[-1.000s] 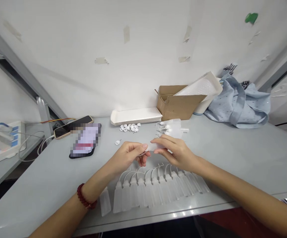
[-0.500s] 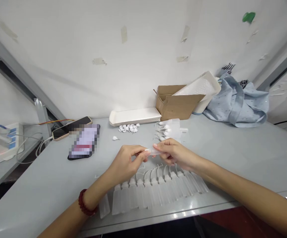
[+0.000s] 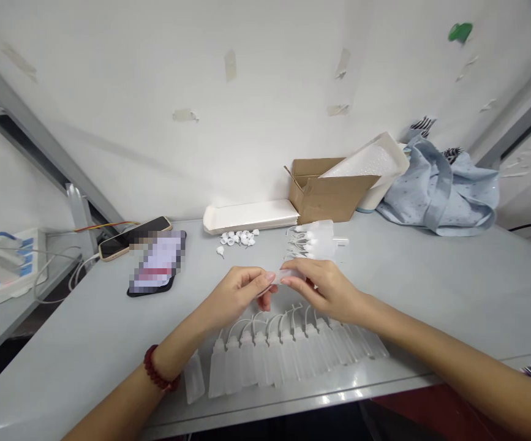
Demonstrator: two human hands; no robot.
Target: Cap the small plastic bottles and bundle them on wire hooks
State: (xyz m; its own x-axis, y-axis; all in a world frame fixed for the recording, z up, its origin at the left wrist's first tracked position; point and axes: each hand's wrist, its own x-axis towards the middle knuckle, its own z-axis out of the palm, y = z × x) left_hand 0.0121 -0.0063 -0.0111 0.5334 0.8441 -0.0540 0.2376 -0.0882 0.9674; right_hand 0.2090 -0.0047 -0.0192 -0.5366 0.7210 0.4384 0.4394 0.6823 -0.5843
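Between my two hands, above the table, is a small translucent plastic bottle (image 3: 285, 275), lying nearly level and partly covered by fingers. My left hand (image 3: 242, 293) pinches its left end between thumb and forefinger, with the other fingers curled below. Around its right end, the fingers and thumb of my right hand (image 3: 327, 288) are closed. Just below lies a row of translucent bottles (image 3: 267, 361) with thin bent tubes at their tops. One bottle without a visible tube (image 3: 194, 378) is apart at the row's left, near my wrist.
White needle-tip caps (image 3: 242, 237) lie in a pile, with a single cap (image 3: 220, 250) nearer. More bottles with needle tips (image 3: 323, 239) lie behind my right hand. Along the wall are a white tray stack (image 3: 251, 214), cardboard box (image 3: 338, 199) and blue bag (image 3: 449, 190); phones (image 3: 157, 263) lie left.
My right hand has shifted its grip, its fingers now reaching over the bottle. The lower fingers of my left hand have dropped and show more. The single cap has turned and shifted slightly toward the pile.
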